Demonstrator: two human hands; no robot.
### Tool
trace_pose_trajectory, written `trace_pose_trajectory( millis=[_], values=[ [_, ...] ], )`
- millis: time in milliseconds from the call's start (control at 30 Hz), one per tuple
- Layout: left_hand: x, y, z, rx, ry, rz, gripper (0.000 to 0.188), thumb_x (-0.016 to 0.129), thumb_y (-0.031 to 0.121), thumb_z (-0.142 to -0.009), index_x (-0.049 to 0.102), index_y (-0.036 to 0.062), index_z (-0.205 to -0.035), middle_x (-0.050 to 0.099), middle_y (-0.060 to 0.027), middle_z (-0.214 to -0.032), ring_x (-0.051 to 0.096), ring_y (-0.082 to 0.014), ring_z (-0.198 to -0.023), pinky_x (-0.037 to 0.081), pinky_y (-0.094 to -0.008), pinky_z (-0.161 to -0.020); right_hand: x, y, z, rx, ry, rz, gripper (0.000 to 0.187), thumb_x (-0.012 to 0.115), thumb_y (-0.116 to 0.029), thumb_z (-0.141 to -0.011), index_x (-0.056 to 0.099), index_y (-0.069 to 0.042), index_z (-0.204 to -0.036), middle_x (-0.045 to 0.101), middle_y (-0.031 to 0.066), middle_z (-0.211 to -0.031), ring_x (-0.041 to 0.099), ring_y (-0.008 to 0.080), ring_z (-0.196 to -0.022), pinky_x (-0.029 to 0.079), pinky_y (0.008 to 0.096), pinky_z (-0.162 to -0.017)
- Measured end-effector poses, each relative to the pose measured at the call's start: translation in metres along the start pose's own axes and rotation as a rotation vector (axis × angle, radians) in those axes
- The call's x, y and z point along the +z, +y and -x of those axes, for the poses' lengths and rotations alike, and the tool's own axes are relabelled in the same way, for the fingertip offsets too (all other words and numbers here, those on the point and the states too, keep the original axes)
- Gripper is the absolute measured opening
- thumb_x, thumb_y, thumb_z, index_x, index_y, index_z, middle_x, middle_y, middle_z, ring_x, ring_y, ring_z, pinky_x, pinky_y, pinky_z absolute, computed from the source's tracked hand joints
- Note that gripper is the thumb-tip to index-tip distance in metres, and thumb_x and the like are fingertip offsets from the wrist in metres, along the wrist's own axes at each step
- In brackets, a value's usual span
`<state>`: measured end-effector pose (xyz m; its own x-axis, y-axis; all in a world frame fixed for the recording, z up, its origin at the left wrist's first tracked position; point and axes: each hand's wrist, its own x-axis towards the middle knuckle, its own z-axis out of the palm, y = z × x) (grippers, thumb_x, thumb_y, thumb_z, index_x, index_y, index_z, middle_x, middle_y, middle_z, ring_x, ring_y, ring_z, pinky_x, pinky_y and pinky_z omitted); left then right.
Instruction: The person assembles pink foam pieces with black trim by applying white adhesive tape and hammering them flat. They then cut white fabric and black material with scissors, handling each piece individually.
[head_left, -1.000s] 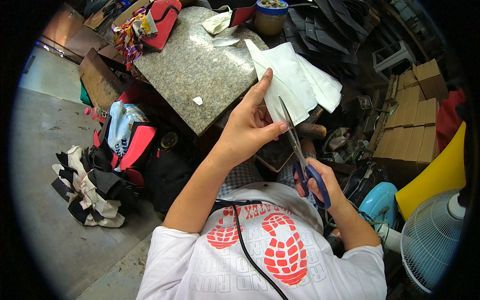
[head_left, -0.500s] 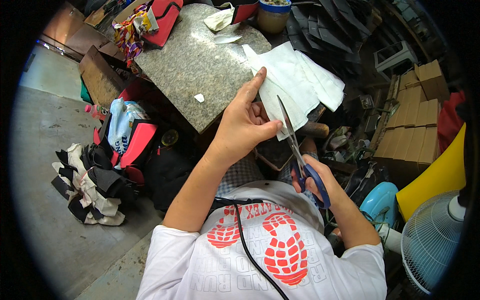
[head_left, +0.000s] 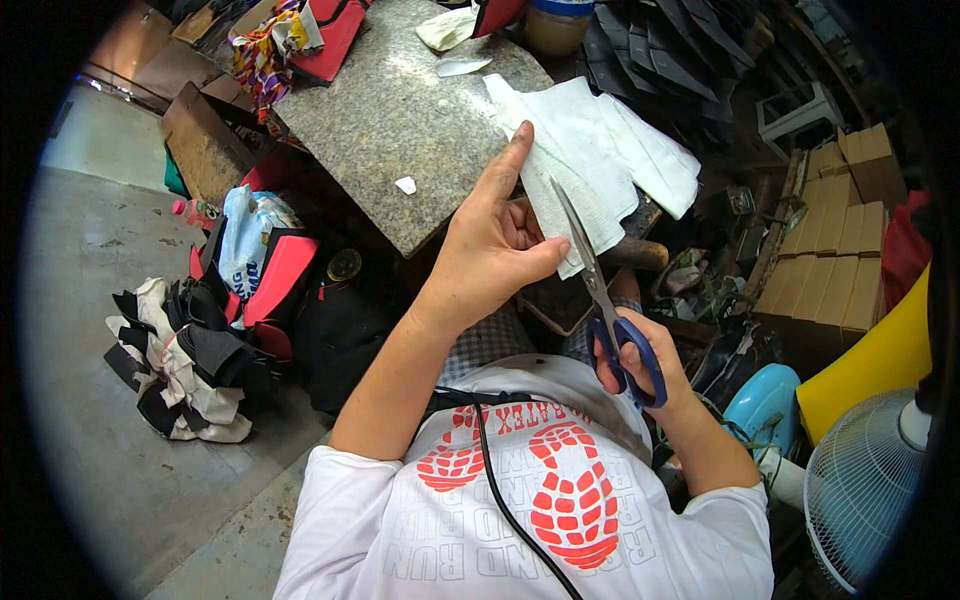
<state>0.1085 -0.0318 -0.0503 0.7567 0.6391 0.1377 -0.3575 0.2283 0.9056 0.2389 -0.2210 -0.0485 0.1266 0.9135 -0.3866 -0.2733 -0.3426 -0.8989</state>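
Observation:
My left hand is at the left edge of a white cloth, index finger and thumb stretched along it and the other fingers curled in. It appears to grip the cloth by this edge, though the contact under the fingers is partly hidden. In my right hand is a pair of scissors with dark blue handles, my fingers through the loops. Their blades point up and away over the lower part of the cloth, close to my left thumb. The cloth looks layered and spreads past the right edge of the stone-topped table.
White scraps lie on the table. A tub with a blue rim stands at its far end, beside stacked black pieces. Right are brown cartons and a fan; left, a bundle of black and cream pieces.
The scissors and my right hand have shifted slightly right and down. My left hand keeps nearly the same place at the cloth's edge. The surroundings have moved a little in view.

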Motion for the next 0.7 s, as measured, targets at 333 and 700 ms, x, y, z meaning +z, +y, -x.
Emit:
trace_pose_trajectory(
  millis=[333, 700],
  values=[
    [-0.039, 0.029, -0.024, -0.302, -0.308, 0.058, 0.100, 0.080, 0.002, -0.062, 0.031, -0.0078, -0.149, 0.041, -0.0147, -0.150, 0.051, -0.0191, -0.129, 0.039, -0.0289, -0.109, -0.034, -0.034, -0.007, -0.010, -0.210, 0.206, 0.077, 0.065, -0.074, -0.077, 0.057, 0.001, -0.091, 0.056, 0.0030, -0.064, 0.057, 0.0111, -0.050, 0.042, 0.0226, -0.045],
    [-0.060, 0.021, -0.059, -0.403, -0.528, 0.202, 0.101, 0.082, 0.011, -0.058, 0.037, -0.0087, -0.146, 0.052, -0.0170, -0.139, 0.059, -0.0148, -0.112, 0.043, -0.0252, -0.102, -0.053, -0.047, -0.025, -0.036, -0.198, 0.077, 0.068, 0.078, -0.061, -0.075, 0.058, 0.002, -0.089, 0.057, 0.0036, -0.066, 0.056, 0.0103, -0.047, 0.042, 0.0221, -0.040]
  ],
)
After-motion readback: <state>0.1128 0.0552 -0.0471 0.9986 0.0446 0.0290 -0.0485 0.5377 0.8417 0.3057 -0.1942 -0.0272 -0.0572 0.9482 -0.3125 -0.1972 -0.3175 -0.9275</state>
